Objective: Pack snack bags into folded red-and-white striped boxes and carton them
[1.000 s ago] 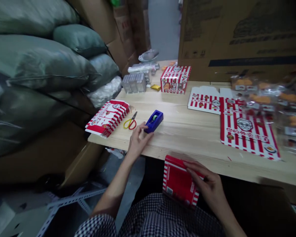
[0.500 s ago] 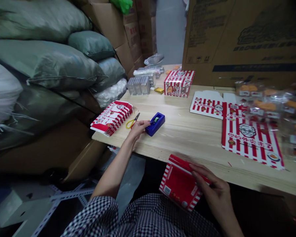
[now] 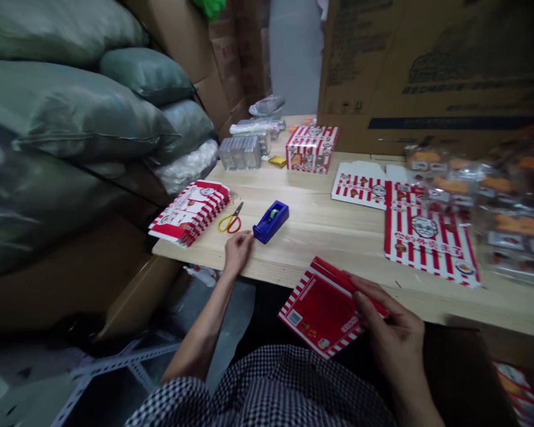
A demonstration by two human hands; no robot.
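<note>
Scissors left of tape dispenser

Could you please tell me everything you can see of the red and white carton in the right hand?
The flattened carton looks like printed card: a mostly red panel with striped red-and-white edges, a small white label near one corner. It is tilted, gripped at one edge by the right hand, in front of the wooden table.

Blue tape dispenser no longer touching, now just ahead of the left grip at the worktop edge; red striped carton tilted flatter in the right grip.
</note>
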